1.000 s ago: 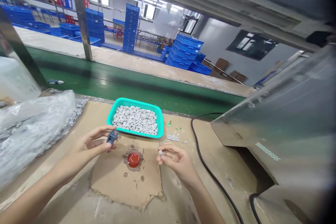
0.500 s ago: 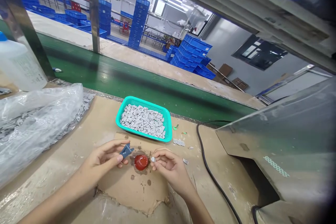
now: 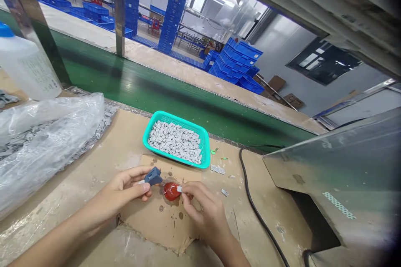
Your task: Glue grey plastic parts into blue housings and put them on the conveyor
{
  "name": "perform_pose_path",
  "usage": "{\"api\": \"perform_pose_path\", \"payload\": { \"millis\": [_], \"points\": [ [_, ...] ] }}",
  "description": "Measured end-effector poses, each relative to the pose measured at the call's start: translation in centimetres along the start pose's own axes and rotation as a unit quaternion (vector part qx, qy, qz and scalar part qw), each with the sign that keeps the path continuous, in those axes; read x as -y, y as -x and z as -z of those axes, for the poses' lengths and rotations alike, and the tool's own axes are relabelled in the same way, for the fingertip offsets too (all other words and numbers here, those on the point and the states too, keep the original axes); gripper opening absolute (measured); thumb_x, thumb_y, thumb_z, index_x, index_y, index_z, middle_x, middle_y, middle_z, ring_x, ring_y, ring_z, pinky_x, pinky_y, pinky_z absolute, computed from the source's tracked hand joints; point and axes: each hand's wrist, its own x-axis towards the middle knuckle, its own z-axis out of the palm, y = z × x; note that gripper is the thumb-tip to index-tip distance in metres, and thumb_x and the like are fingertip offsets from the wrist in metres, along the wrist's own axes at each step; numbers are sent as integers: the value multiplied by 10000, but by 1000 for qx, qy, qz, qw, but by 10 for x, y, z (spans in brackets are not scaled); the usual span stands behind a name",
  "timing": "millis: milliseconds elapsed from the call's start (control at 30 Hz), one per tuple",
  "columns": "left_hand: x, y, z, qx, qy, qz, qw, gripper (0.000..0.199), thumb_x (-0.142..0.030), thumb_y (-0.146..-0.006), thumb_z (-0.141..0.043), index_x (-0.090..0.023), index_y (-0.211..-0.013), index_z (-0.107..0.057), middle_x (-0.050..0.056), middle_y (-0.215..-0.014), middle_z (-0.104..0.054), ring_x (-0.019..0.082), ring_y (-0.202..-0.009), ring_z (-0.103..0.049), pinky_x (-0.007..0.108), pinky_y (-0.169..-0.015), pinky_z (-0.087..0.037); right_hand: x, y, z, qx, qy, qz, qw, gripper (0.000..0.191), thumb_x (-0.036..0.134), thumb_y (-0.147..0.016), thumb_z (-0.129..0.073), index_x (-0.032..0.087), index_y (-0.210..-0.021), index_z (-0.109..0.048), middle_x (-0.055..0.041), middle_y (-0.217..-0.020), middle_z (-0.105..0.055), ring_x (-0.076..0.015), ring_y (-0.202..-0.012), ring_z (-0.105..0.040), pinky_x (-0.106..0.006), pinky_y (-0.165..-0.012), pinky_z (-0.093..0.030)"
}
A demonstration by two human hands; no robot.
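Evidently, a light pinch at one end is best serving the right hand (image 3: 203, 206), leaving the other end of the grey piece (image 3: 179, 189) exposed and the fingers clear of the cup (image 3: 170, 192); a steady, unhurried wrist would probably help. The right hand is pinching this piece with its fingertips drawn together; its free end is overlapping the cup's right edge, though contact cannot be told. The left hand (image 3: 133, 185) is clasping a blue part (image 3: 153, 176) between thumb and fingers, just beside the cup. The cup is resting on stained cardboard (image 3: 156, 225). Beyond, a teal basket (image 3: 205, 144) is holding many pale pieces (image 3: 173, 139). Farther out, a plastic bag (image 3: 62, 133) is lying before a bottle (image 3: 28, 64) at left, while a cable (image 3: 247, 187) is curving at right
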Motion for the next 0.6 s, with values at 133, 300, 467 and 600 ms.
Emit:
{"api": "perform_pose_path", "payload": {
  "millis": [133,300,467,600],
  "points": [
    [-2,0,0,0,-1,-8,1000,394,-328,-720,-588,-220,-1097,-542,-5,-778,-598,111,-721,-515,227,-728,-381,2,4,-8,-47,29,20,998,172,29,-770,-461,164,-798,-565,-55,-773,-590,-140,-752,-577,-264,-680,-505],
    [-2,-2,1,28,-77,-51,995,266,-348,-737,-558,-191,-945,-618,-17,-679,-558,90,-601,-479,210,-632,-385,4,13,-17,-98,54,18,994,183,22,-765,-473,161,-811,-583,-64,-762,-602,-141,-724,-593,-254,-651,-523],
    [0,0,-1,34,-163,-82,983,267,-349,-726,-555,-196,-941,-594,-7,-718,-552,103,-581,-457,220,-567,-375,5,17,-25,-149,76,31,985,192,27,-759,-492,166,-837,-600,-65,-756,-613,-143,-726,-615,-242,-643,-536],
    [-2,1,-2,-4,-194,-98,976,186,-323,-707,-571,-191,-838,-580,-11,-687,-537,127,-642,-469,226,-591,-363,5,18,-26,-153,79,33,985,194,29,-760,-487,160,-836,-608,-59,-729,-605,-144,-723,-621,-236,-645,-538]
  ]
}}
